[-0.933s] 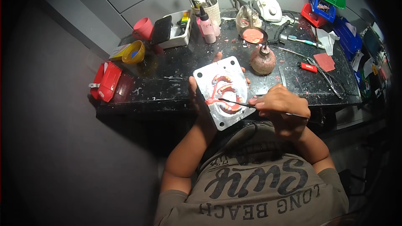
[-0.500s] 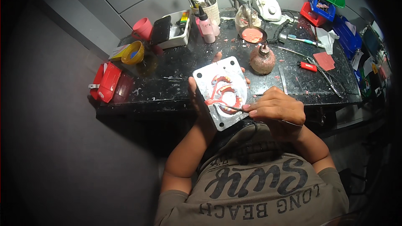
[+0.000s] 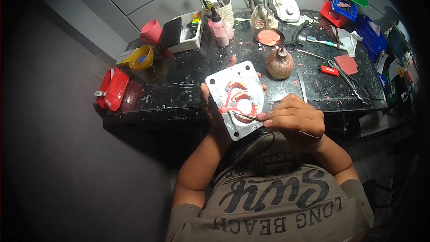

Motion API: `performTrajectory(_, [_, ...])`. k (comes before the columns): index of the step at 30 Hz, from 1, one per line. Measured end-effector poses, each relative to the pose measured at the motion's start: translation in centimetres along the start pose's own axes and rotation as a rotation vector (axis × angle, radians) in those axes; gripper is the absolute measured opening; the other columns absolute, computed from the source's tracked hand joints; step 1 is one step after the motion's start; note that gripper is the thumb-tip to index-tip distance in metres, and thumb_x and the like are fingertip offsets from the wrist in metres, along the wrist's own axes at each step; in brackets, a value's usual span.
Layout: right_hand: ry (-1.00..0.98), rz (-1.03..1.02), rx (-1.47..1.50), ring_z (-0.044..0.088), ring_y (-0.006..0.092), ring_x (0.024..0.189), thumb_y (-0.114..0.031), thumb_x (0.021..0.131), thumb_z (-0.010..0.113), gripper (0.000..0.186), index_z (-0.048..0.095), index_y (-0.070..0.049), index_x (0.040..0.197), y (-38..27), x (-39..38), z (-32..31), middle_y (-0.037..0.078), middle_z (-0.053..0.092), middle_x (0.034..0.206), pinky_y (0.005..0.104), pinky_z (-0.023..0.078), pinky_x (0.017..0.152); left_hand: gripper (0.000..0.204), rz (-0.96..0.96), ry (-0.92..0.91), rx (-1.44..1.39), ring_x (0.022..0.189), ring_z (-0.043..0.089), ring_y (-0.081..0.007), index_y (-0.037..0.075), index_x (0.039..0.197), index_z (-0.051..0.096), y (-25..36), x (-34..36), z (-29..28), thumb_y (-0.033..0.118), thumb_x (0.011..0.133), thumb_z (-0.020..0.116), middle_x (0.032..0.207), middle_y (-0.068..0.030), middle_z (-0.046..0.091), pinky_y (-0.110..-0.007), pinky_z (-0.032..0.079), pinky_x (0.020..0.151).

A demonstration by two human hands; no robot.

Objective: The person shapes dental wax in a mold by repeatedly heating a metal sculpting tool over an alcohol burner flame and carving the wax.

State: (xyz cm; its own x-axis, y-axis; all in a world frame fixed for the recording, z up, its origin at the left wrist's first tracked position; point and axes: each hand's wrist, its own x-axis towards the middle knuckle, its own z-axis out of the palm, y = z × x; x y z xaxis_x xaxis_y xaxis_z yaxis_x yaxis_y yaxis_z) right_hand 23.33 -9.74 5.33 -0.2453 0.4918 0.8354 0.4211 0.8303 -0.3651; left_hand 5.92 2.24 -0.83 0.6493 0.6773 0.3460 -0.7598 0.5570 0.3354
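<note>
A square metal denture flask half (image 3: 219, 80) with dark corner holes rests tilted in my left hand (image 3: 207, 96); my fingers curl round its far edge and side. White plaster fills its round middle. Set in the plaster are two red wax dentures with teeth, an upper one (image 3: 236, 88) and a lower one (image 3: 248, 117), joined by red wax strips (image 3: 227, 107). My right hand (image 3: 298, 118) pinches a thin metal wax carving tool (image 3: 250, 116). Its tip reaches the red wax at the flask's near left side.
On the black bench (image 3: 179, 94) stand a round spirit burner (image 3: 280, 65), a pan of pink wax (image 3: 269, 37), a dropper bottle (image 3: 219, 29) and a white tray (image 3: 193, 44). A red lighter (image 3: 329, 71), a toothbrush (image 3: 324, 42) and a pink wax sheet (image 3: 346, 64) lie rightward.
The tool's tip has shifted slightly left and up along the red wax. My right hand has moved a little with it; my left hand keeps its hold on the flask.
</note>
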Motion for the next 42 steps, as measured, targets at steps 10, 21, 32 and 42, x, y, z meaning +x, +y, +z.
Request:
performTrajectory(10, [-0.004, 0.005, -0.015, 0.076, 0.0235, 0.086, -0.009, 0.089, 0.075, 0.017, 0.078, -0.003, 0.104, -0.26, 0.04, -0.17, 0.011, 0.081, 0.102, 0.0332, 0.053, 0.074, 0.107, 0.001, 0.011, 0.005, 0.116, 0.064, -0.0546, 0.024, 0.165, 0.035, 0.08, -0.01, 0.00, 0.092, 0.084, 0.053, 0.141, -0.0357, 0.055, -0.062, 0.058, 0.093])
performTrajectory(21, [-0.001, -0.002, -0.041, 0.075, 0.0233, 0.085, -0.006, 0.091, 0.073, 0.016, 0.077, -0.002, 0.106, -0.24, -0.45, -0.57, 0.011, 0.081, 0.102, 0.0332, 0.053, 0.074, 0.106, 0.005, 0.015, 0.013, 0.115, 0.064, -0.0546, 0.022, 0.164, 0.036, 0.06, 0.00, 0.11, 0.090, 0.085, 0.054, 0.139, -0.0358, 0.056, -0.062, 0.058, 0.092])
performTrajectory(32, [-0.016, 0.002, -0.043, 0.075, 0.0232, 0.086, -0.006, 0.089, 0.072, 0.018, 0.077, -0.002, 0.106, -0.39, -0.38, -0.74, 0.011, 0.081, 0.104, 0.0335, 0.053, 0.075, 0.107, 0.003, 0.029, 0.024, 0.114, 0.064, -0.0533, 0.023, 0.165, 0.034, 0.11, -0.07, 0.20, 0.092, 0.085, 0.051, 0.140, -0.0348, 0.055, -0.062, 0.057, 0.093])
performTrajectory(42, [-0.018, -0.008, -0.041, 0.075, 0.0239, 0.085, -0.008, 0.088, 0.073, 0.019, 0.077, -0.001, 0.106, -0.39, -0.22, -0.38, 0.012, 0.080, 0.102, 0.0335, 0.052, 0.075, 0.106, -0.002, -0.004, -0.009, 0.116, 0.064, -0.0548, 0.022, 0.165, 0.035, 0.16, -0.02, -0.24, 0.091, 0.085, 0.052, 0.141, -0.0361, 0.054, -0.063, 0.057, 0.094])
